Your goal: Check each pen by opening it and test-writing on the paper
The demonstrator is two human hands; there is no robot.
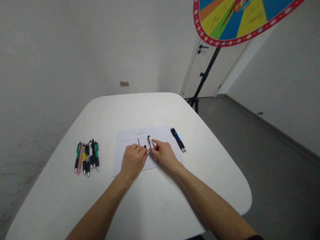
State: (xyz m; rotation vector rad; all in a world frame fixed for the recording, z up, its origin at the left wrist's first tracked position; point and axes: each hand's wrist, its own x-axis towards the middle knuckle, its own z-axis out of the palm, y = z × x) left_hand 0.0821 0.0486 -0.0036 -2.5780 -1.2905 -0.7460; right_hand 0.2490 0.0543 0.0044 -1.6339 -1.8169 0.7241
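Over the white paper (122,141), a small black piece (145,146) is pinched by the left hand (134,157); the right hand (165,154) is narrowly parted beside a black-and-white pen (149,140).

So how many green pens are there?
2: one black-gripped green pen at the left end of the multicoloured pen cluster, another at its right end. The left hand or right hand may hide more.

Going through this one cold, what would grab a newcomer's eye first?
Probably the bright, multicoloured wheel with its red rim, cut off at the top right against pale walls. Next, the left hand and right hand, close together over a white sheet mid-table, with a slim pen piece by the right fingers. Then the cluster of pens at the left, with green, pink and yellow among the black.
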